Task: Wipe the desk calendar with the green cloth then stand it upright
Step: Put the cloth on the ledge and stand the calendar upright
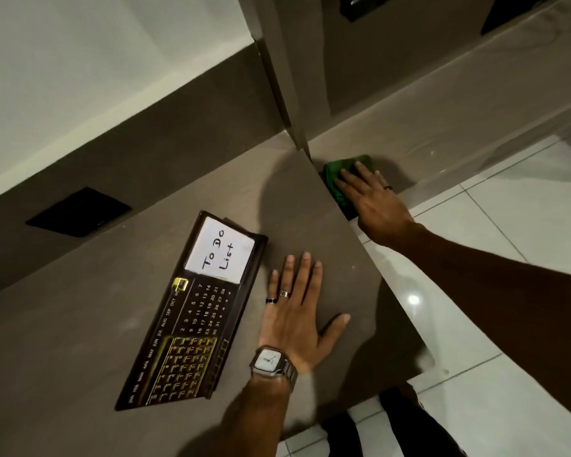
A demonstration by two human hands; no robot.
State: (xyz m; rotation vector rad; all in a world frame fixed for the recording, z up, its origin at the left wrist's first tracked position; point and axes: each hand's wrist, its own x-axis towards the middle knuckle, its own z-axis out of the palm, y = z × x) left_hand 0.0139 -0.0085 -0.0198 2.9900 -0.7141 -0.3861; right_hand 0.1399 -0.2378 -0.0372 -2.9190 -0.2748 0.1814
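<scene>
So the desk calendar (192, 313) is lying flat on its back on the brown desk (80, 341), face up, not standing. It's a dark brown one with a white "To Do List" card at the top end, months down one edge, a date grid in the middle and a gold patterned block at the near end.

Left hand (294, 311) is just resting palm-down on the desk right beside the calendar's right edge, fingers spread and flat, not gripping anything. Close to the calendar, but I can't tell if the little finger actually touches it. There's a square-faced watch (270, 361) on that wrist and a couple of rings on the fingers.

Right hand (373, 199) is reached out over to the lower ledge (442, 140) past the desk's far right corner, laid flat on top of the green cloth (340, 173). Fingers are stretched out over it and pressing down rather than curled around it, so it's not really a grab at this point. The cloth is bunched up against the corner where the desk meets the cabinet panel (310, 77), well apart from the calendar.

White floor tiles (508, 291) show off to the right, and there's a black socket plate (80, 212) on the back panel behind the desk.
</scene>
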